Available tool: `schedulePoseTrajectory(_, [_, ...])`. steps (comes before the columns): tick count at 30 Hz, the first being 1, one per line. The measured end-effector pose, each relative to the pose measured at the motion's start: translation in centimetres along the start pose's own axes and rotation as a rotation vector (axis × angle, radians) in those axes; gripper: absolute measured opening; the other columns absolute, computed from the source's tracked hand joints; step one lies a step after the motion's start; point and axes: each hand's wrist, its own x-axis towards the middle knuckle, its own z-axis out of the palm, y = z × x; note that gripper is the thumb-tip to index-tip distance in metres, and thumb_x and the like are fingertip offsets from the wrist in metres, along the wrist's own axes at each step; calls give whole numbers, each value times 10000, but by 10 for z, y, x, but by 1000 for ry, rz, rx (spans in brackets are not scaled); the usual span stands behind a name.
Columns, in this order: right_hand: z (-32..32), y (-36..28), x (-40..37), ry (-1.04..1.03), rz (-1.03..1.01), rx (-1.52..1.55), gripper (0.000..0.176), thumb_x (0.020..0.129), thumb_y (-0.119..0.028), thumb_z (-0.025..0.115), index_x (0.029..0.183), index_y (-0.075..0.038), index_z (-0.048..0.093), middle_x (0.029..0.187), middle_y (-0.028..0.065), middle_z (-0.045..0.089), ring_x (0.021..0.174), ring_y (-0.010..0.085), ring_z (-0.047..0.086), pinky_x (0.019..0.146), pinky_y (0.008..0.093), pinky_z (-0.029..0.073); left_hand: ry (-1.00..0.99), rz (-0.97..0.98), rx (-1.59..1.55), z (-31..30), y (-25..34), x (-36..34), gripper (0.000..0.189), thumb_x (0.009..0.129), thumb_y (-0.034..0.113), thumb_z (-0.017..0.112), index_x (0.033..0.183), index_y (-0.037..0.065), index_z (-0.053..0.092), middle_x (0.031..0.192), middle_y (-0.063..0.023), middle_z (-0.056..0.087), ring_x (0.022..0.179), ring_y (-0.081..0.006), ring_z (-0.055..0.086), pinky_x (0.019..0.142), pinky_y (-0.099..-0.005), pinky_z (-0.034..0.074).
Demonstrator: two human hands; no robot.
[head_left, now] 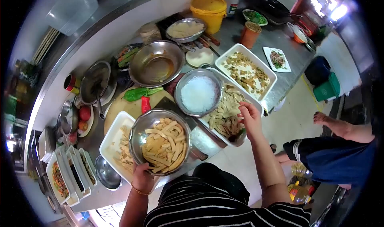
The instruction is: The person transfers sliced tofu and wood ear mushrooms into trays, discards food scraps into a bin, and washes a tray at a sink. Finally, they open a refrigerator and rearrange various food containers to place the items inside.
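My left hand (144, 178) grips the rim of a shiny metal bowl (138, 137), tilted toward me. Inside it lie pale yellow-brown strips (164, 145), possibly tofu or bamboo shoot. The bowl hangs partly over a white tray (110, 143) that holds similar strips. My right hand (250, 117) is above the edge of a second white tray (240, 141) with greyish-beige slices (224, 113), perhaps mushrooms. Its fingers are loosely bent and apart, with nothing visible in them. Between my hands stands a metal bowl (179, 93) with white contents (199, 93).
A green pepper (136, 93) and red pepper (145, 105) lie on a round board (114, 115). Around stand a wide metal basin (138, 65), yellow bucket (218, 21), another food tray (272, 77) and narrow containers (76, 179). At right is another person (340, 159).
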Motion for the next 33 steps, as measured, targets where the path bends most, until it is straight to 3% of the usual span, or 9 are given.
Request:
schedulePoseTrajectory(4, [55,22,34,6,10,32,519,855,-159,614,1308,-48,389,809,50,521,573,111,494,474,248,419,68,46,-35,3,9,-3,630,772,43,441,1380,114,289,1320,-128,463,1145,-355,528,880,-521,503])
schedulePoseTrajectory(7, [84,44,56,7,-15,-37,601,826,-103,599,1357,-59,321,836,64,514,614,125,516,479,264,439,137,141,68,13,11,-5,647,752,188,577,1348,60,360,1283,-131,505,1131,-321,540,922,-464,487])
schedulePoseTrajectory(13, [68,7,57,148,257,397,436,821,-50,498,1250,-69,423,987,91,581,746,193,597,519,297,522,170,166,-73,-8,18,-12,607,785,204,558,1340,32,382,1314,-127,497,1179,-288,517,964,-427,460])
schedulePoseTrajectory(14, [42,25,73,17,164,425,401,834,-65,488,1231,-62,438,982,95,582,742,189,598,518,288,527,177,178,-93,-16,18,-12,603,789,206,557,1340,34,384,1315,-125,496,1178,-287,517,966,-427,458])
schedulePoseTrajectory(17, [23,-4,62,150,-101,279,389,824,-95,490,1208,-36,464,968,100,584,762,159,570,558,247,499,179,194,-58,-15,20,-8,588,804,219,557,1339,38,390,1309,-117,501,1168,-286,522,960,-432,460])
schedulePoseTrajectory(23, [29,15,78,150,-166,206,481,815,-51,527,1285,-30,426,909,65,576,676,110,518,497,226,402,91,184,129,41,16,43,526,836,201,516,1322,35,403,1285,-128,517,1158,-293,527,931,-453,468])
schedulePoseTrajectory(25, [49,23,71,62,-78,168,524,820,-49,548,1322,-27,400,856,42,561,637,90,489,485,229,388,10,63,-15,66,9,81,511,827,69,465,1328,80,364,1260,-127,527,1068,-311,579,827,-466,531])
schedulePoseTrajectory(27, [73,32,61,127,-20,105,495,832,-64,557,1311,-64,434,887,30,583,661,95,536,494,222,434,-89,-9,47,96,4,121,489,830,106,488,1305,86,375,1206,-124,553,1023,-292,594,804,-459,535])
schedulePoseTrajectory(33, [72,52,52,-99,59,227,349,924,-144,520,1262,-55,501,853,-14,598,677,85,562,580,228,495,19,-213,673,123,-24,196,403,833,195,533,1199,77,410,980,-136,596,751,-242,641,606,-369,562])
